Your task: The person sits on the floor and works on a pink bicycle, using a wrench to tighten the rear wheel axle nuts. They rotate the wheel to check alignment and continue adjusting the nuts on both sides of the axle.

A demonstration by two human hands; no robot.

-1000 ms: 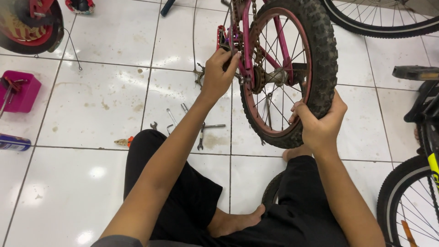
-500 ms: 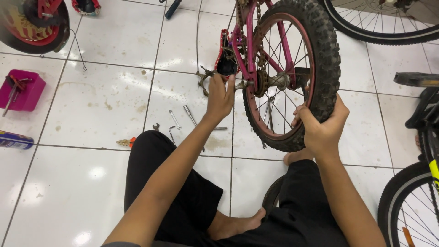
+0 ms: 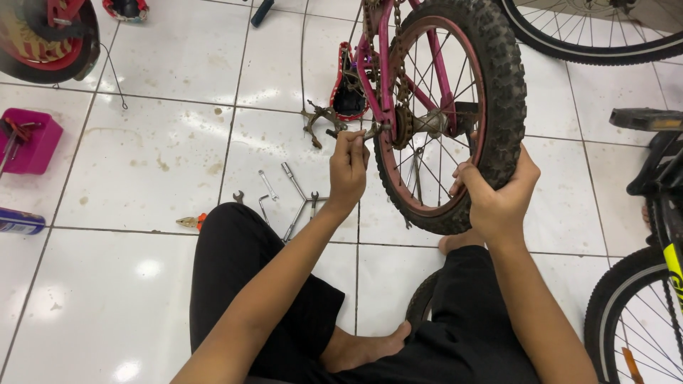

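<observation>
A small pink bicycle frame [image 3: 377,64] stands upturned in front of me, its rear wheel [image 3: 498,85] with a black knobby tyre facing me. My left hand [image 3: 348,167] is closed on a small tool or nut at the wheel's axle [image 3: 377,130], beside the rusty sprocket [image 3: 411,126]. My right hand [image 3: 498,192] grips the tyre at its lower right edge. I sit cross-legged on the white tiled floor in black trousers, one bare foot showing.
Several wrenches [image 3: 295,192] and an orange-handled tool [image 3: 192,222] lie on the tiles by my left knee. A pink tray [image 3: 32,142] and a spray can [image 3: 20,222] sit at left. Other bicycle wheels [image 3: 633,320] stand at right and top.
My left hand moved from the pink frame down to the axle and closed on it. The right hand stayed on the tyre.
</observation>
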